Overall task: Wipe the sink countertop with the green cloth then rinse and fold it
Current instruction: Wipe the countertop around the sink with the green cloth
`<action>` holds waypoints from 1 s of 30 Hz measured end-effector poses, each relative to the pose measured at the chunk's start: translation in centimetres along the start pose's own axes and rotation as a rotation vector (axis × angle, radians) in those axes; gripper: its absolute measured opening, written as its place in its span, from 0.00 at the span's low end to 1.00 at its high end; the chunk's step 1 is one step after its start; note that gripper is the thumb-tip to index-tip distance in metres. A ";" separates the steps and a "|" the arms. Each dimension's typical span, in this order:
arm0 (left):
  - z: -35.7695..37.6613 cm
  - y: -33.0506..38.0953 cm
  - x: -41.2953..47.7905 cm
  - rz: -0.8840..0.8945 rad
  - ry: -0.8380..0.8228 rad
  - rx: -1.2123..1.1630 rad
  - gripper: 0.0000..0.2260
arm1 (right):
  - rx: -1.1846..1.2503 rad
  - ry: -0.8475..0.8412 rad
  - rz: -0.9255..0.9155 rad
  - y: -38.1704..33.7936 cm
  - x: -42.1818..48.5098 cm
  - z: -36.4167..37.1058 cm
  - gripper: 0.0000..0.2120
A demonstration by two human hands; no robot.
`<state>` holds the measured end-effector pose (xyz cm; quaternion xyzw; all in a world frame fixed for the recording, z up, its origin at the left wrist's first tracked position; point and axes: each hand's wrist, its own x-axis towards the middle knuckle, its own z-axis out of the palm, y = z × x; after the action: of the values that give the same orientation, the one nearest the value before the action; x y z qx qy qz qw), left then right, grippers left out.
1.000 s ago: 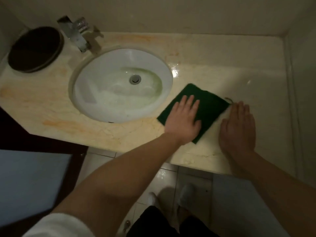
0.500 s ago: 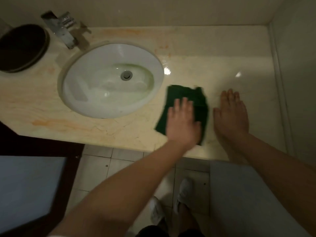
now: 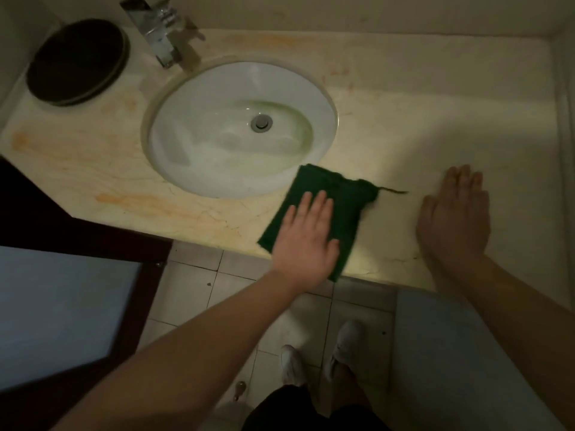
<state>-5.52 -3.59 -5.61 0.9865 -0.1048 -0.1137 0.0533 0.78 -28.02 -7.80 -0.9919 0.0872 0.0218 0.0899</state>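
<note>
At the far left a dark round tray (image 3: 77, 60) sits on the pale stone surface (image 3: 404, 104), with the chrome faucet (image 3: 155, 35) just to its right, behind the white sink (image 3: 193, 135). Orange streaks (image 3: 149, 200) run along the front of the surface left of the basin; whether they are dirt or veining in the stone I cannot tell.

The green cloth (image 3: 342, 197) lies flat at the front edge, its far corner touching the basin rim and its near corner hanging just over the edge. The left hand (image 3: 306, 241) presses down on it, palm flat and fingers straight, grasping nothing. A loose thread (image 3: 393, 190) trails from the cloth's right corner. Well to the right, the right hand (image 3: 454, 219) rests flat on the bare surface, likewise released, apart from the cloth.

This looks like the wiping stage. The stretch left of the sink and the back strip probably remain, and rinsing and folding are not yet begun.
</note>
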 end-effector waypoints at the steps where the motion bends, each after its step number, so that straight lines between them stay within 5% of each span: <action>1: -0.2 -1.9 -0.4 -0.044 -0.004 0.017 0.30 | 0.014 -0.007 0.003 -0.5 -0.2 -0.1 0.34; 6: -1.6 -11.6 -2.2 -0.294 -0.012 0.055 0.30 | 0.048 -0.045 -0.164 -6.1 -3.0 0.4 0.33; 9: -1.8 -11.0 -2.1 -0.379 -0.008 0.050 0.31 | 0.049 -0.025 -0.172 -8.1 -4.2 1.0 0.31; 13: -1.1 -3.0 -0.2 -0.157 -0.006 0.014 0.32 | 0.090 -0.037 -0.154 -7.9 -3.9 1.3 0.30; 18: -0.2 4.1 1.3 0.147 -0.054 -0.047 0.32 | 0.732 0.019 0.107 -4.5 -3.9 -2.5 0.21; 21: -0.8 2.1 4.1 0.123 -0.019 -0.005 0.33 | 0.545 0.124 0.299 0.9 -4.9 -3.7 0.22; 26: -2.1 1.3 9.3 -0.092 0.021 0.007 0.31 | 0.213 0.122 0.280 7.4 -6.2 -1.3 0.24; 30: -1.7 9.1 11.9 0.083 0.002 0.009 0.30 | 0.128 0.124 0.238 7.8 -5.4 -1.0 0.26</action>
<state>4.47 -14.86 -5.31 0.9817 -0.1461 -0.1098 0.0535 -5.94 -34.88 -7.86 -0.9662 0.2109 -0.0345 0.1444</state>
